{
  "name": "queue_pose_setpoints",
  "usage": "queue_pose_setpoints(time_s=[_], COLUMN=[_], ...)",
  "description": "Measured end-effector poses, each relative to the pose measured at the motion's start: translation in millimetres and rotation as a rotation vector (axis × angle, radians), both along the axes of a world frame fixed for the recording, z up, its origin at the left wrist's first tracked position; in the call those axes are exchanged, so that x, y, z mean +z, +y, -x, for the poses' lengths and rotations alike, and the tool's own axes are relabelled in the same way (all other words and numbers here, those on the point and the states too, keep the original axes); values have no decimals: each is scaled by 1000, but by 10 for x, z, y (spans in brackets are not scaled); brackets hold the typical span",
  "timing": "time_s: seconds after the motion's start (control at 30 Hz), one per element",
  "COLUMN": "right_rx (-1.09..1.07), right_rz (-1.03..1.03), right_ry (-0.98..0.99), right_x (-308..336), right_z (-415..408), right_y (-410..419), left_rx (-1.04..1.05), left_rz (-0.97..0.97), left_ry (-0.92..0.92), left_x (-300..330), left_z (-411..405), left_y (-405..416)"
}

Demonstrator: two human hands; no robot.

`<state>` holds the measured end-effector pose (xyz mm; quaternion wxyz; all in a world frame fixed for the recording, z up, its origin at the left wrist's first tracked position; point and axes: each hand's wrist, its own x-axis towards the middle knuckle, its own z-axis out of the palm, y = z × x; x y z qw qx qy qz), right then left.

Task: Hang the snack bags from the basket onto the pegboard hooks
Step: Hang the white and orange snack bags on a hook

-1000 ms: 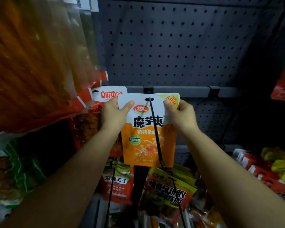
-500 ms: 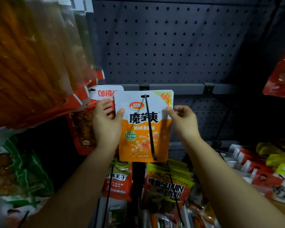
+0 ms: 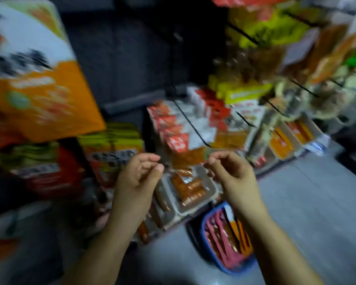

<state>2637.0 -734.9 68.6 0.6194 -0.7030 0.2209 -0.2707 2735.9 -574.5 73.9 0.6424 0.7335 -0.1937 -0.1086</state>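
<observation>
Both hands hang empty, fingers loosely curled — left hand (image 3: 139, 175) and right hand (image 3: 230, 173) slightly apart. Below the right wrist sits a blue plastic basket (image 3: 231, 271) of red and orange snack bags (image 3: 224, 233); a blurred orange-and-white foil bag (image 3: 35, 79) hangs up-left of the left hand.

Both hands off the orange bag (image 3: 39, 79); it now hangs unheld at upper left. Left hand (image 3: 138, 177) and right hand (image 3: 230, 173) lowered, empty, fingers loosely curled. View swung down and right, blurred: blue basket (image 3: 226, 264) on the floor now in sight below right hand.
</observation>
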Motion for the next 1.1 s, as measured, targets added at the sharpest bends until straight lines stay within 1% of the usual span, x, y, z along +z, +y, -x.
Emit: queue_pose_setpoints(time_s=[0.13,0.23,0.3,0.37,0.43,0.57,0.67,0.73,0.8,0.9,1.0,1.07,1.1], right_rx=[-130,-203,-202,-172,-102,37,177,287,349,315,272,278,269], right_rz=[-44,-93,-112,-120,-76,23,89,123,128,81,-1,34,63], right_ry=[239,427,576,738,875,1070,1204,1253,1237,1118,1043,1047,1049], right_x=[-724,-1403,-1908,-2464,-3034,-4166,-4916,-5336,-5665,-6043,-6318,-6449,-6490], right_z=[986,1629,1963,2227,2413,2587,2485,2341,2171,1917,1661,1548,1524], right_y=[-721,-1247,-1542,-1807,-2057,-2538,-2877,-3054,-3172,-3208,-3038,-2895,-2843], left_rx=[-146,-221,-237,-250,-262,-236,-219,-173,-134,-146,-87,-59,-44], left_rz=[-102,-214,-285,-367,-445,-506,-593,-632,-630,-641,-622,-645,-625], left_ry=[151,273,343,400,421,466,506,523,563,540,560,603,644], left_x=[-779,-1531,-2091,-2685,-3297,-4508,-5300,-5724,-6048,-6428,-6640,-6697,-6686], left_z=[664,1079,1303,1517,1699,1966,2024,1961,1842,1641,1503,1472,1492], left_y=[-645,-1130,-1435,-1717,-1977,-2471,-2793,-2956,-3101,-3279,-3424,-3488,-3503])
